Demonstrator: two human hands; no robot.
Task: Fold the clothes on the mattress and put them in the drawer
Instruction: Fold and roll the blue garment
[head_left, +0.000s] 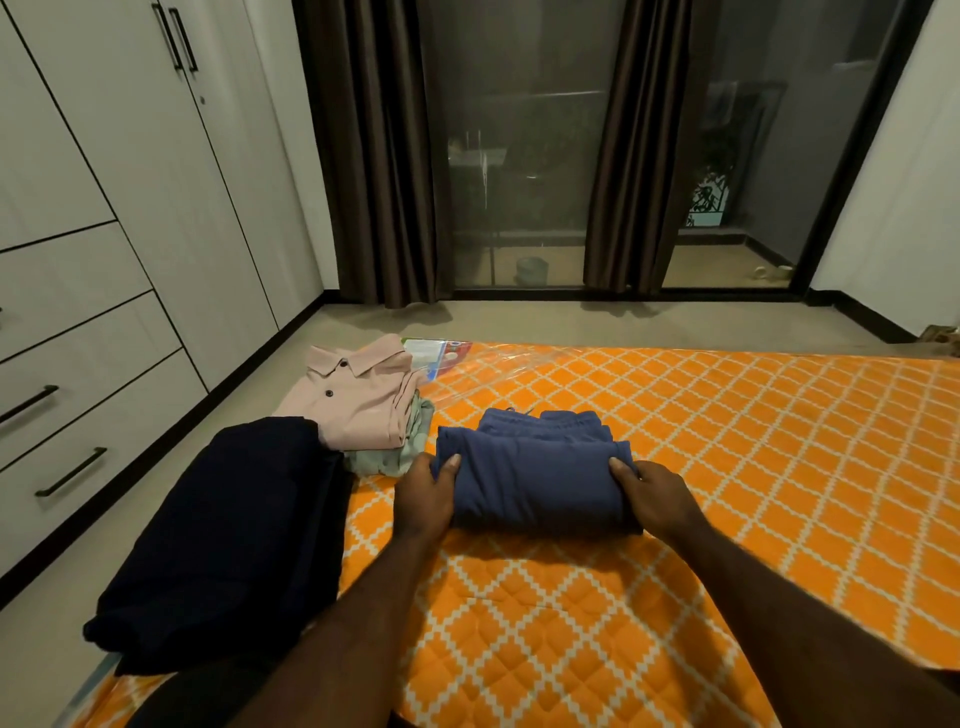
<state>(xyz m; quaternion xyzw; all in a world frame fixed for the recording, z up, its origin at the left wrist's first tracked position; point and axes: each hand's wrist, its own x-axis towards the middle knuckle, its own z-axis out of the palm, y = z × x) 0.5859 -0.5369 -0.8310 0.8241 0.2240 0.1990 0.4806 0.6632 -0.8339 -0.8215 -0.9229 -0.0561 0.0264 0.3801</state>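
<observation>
**Hazards**

- The mattress (701, 467) lies under both hands. Its soft quilted surface gives no firm backing, so a fold pressed here may set unevenly.
- The drawers (98, 400) stand well to the left of the left-hand fingers, and all are closed. Opening one needs a free hand, and a one-handed carry would probably let the layers sag open.
- The dark folded garment (223, 545) lies just left of the left-hand fingers. A sideways sweep could push it over the mattress edge.
- The blue garment (535, 483), the item in work, sits on the mattress between the two hands. It is folded into a thick bundle, with its waistband end beyond the fingertips. If it is lifted by the near ends only, those far layers may slide out.
- The pink shirt (358, 400) is stacked on a pale green garment (410, 447), beyond and left of the left-hand fingers. A careless lift could snag this stack.

**Hand pose**

Both forearms reach forward with the palms turned inward. The left hand (423, 499) grasps the bundle's left end, with the thumb on top and the fingers tucked out of sight beneath. The right hand (657, 499) grasps the right end in the same way.
</observation>
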